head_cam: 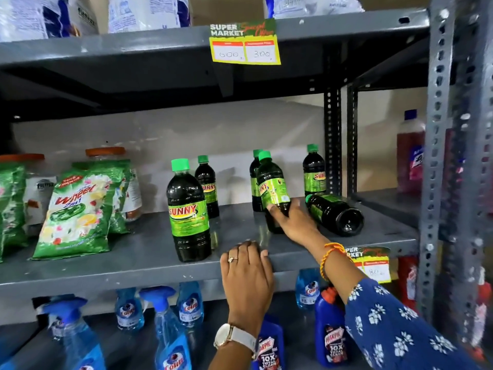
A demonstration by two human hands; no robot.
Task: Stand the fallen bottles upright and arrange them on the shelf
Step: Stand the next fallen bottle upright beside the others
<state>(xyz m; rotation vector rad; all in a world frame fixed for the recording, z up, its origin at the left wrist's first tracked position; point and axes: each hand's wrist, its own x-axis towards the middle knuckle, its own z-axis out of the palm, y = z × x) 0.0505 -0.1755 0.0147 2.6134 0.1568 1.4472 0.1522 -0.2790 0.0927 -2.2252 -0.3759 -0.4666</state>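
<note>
The grey painted metal shelf fills the middle of the frame, and it carries the dark green-capped plastic bottles with green "SUNNY" labels, which take up its centre and right. Largest of them in view is the upright front bottle near the shelf edge at centre; two more stand behind, one at centre and one further right, with another half hidden behind the bottle now being handled. That tilted bottle sits just right of centre, leaning with its cap to the upper left, and the right hand is wrapped round its lower body from the right. Just beside it, to the right, a fallen bottle lies on its side with its base toward the camera. The left hand lies palm down on the shelf's front edge at lower centre, holding nothing. To do this step well, I judge the grip should shift the base flat onto the shelf before the fingers loosen, keeping the knuckles away from the lying bottle so it does not roll, then line the bottle up with the standing ones, label forward
</note>
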